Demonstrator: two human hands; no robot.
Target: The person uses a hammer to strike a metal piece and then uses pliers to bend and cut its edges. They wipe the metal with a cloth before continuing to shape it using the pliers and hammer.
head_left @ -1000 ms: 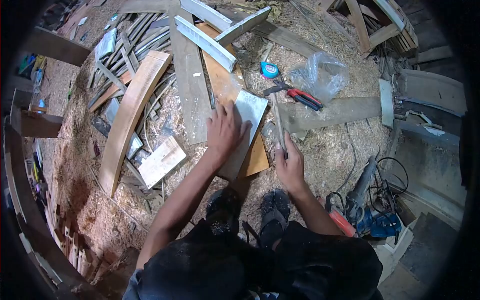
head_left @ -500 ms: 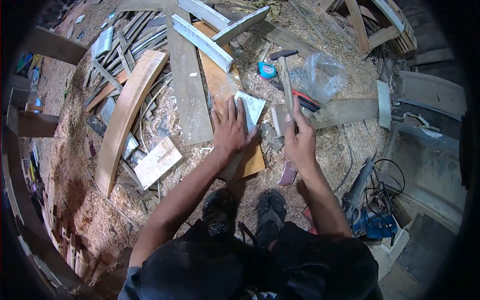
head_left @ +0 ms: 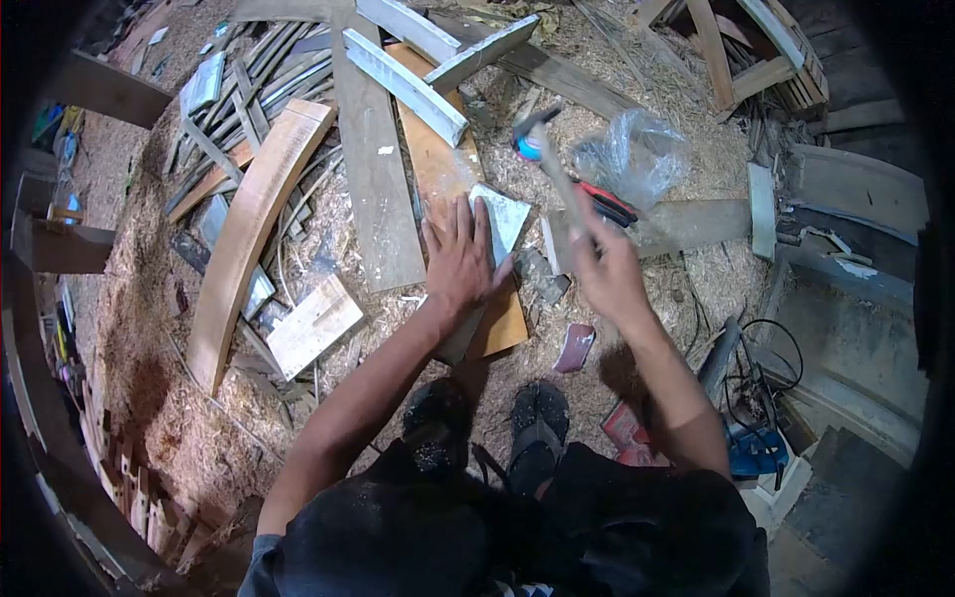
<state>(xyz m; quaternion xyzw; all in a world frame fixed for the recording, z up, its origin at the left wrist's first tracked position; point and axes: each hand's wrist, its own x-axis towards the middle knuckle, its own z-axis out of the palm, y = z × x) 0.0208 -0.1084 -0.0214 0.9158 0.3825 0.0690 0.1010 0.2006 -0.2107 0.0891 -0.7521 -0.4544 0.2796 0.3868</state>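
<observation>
My left hand point(head_left: 460, 254) lies flat with its fingers spread, pressing on wood over an orange-brown board point(head_left: 504, 323). A pale triangular piece point(head_left: 502, 227) sits beside its fingers and thumb. My right hand point(head_left: 605, 267) is wrapped round the wooden handle of a hammer point(head_left: 557, 164), whose head is blurred and points up and left. Beneath the hammer head is a partly hidden blue tape measure point(head_left: 528, 147). Red and black pliers point(head_left: 609, 204) rest just beyond my right hand.
A clear plastic bag point(head_left: 642, 154) lies beyond the pliers. Curved wood point(head_left: 261, 224) and a pale block point(head_left: 314, 326) are at the left. A reddish sanding piece point(head_left: 575, 348) lies near my feet. A blue power tool point(head_left: 758, 450) with a cable stands at the lower right.
My right hand has shifted slightly right and down with the hammer, whose head has moved left and down over the tape measure. My left hand has stayed nearly still.
</observation>
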